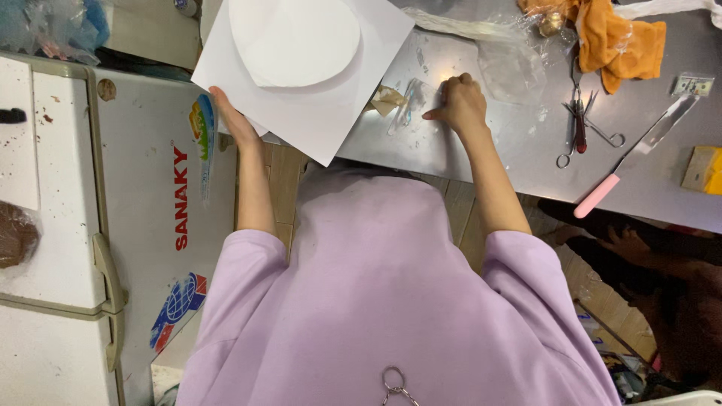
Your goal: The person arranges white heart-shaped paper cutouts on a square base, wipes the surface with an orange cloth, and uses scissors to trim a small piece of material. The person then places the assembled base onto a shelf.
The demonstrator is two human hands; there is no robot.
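My left hand [232, 114] grips the lower left edge of a white square board [316, 105] and holds it up off the steel table [519, 150]. A white round disc [295, 37] lies on top of the board. My right hand [459, 101] rests on the table with its fingers curled, pressing on a clear plastic piece [410, 105]. A small tan scrap of paper [387, 99] lies just left of that plastic, under the board's corner.
Scissors with dark red handles [579, 124] and a long spatula with a pink handle [628, 162] lie to the right. An orange cloth [617, 37] sits at the back, a yellow block [705, 169] at the right edge. A white chest freezer [68, 225] stands at the left.
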